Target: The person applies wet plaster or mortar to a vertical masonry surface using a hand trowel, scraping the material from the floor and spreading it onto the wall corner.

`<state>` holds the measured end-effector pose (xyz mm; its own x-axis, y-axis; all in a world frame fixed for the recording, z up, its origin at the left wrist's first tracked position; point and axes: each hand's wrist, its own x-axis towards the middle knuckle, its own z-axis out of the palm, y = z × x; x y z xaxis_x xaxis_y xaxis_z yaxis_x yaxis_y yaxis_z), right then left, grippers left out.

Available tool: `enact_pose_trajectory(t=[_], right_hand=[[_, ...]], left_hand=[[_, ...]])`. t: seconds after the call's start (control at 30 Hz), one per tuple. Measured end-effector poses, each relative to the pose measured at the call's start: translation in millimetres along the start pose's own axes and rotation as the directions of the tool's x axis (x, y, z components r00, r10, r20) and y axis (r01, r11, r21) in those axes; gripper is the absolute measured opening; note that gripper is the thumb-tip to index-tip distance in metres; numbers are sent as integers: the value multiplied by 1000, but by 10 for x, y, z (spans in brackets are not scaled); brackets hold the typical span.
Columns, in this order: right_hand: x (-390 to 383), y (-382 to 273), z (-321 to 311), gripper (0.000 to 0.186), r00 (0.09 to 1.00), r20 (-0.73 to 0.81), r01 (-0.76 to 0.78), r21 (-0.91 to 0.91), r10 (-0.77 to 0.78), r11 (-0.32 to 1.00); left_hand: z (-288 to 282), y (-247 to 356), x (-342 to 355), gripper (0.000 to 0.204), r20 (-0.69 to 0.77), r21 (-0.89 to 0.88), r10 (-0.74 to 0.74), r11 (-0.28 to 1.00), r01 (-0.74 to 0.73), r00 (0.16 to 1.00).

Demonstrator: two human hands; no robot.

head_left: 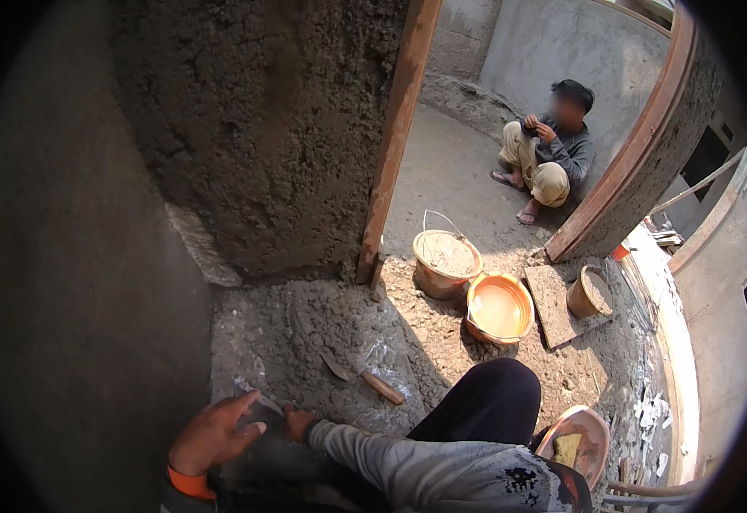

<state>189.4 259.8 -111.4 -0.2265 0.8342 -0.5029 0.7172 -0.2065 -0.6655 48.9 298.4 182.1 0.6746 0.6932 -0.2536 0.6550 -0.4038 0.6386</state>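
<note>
My right hand (pixel 299 424) is closed at the near end of a narrow flat-bladed tool (pixel 262 399), low beside the left wall. Most of its grip is hidden by the fingers. My left hand (pixel 218 434), with an orange cuff at the wrist, hovers next to the blade, fingers stretched and thumb apart; whether it touches the blade is unclear. Ahead and to the right, a trowel (pixel 382 387) with a wooden handle lies on rough wet mortar (pixel 305 329).
A bucket of mortar (pixel 443 278) and an orange bucket of cloudy liquid (pixel 480 329) stand ahead. Right of them, a smaller bucket (pixel 585 299) sits on a board (pixel 549 299). A basin (pixel 594 423) holds a yellow sponge (pixel 566 449). Beyond the wooden door frame (pixel 395 162) a person (pixel 566 154) squats.
</note>
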Motion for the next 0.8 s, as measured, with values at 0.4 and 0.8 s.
enact_pose_trajectory(t=[0.4, 0.8], right_hand=[[-22, -154, -535, 41, 954, -285, 145, 152, -98, 978], [-1385, 399, -3039, 36, 995, -19, -90, -594, 98, 800]], left_hand=[[72, -299, 217, 52, 16, -31, 39, 999, -39, 999], [379, -274, 635, 55, 199, -36, 160, 987, -156, 967]])
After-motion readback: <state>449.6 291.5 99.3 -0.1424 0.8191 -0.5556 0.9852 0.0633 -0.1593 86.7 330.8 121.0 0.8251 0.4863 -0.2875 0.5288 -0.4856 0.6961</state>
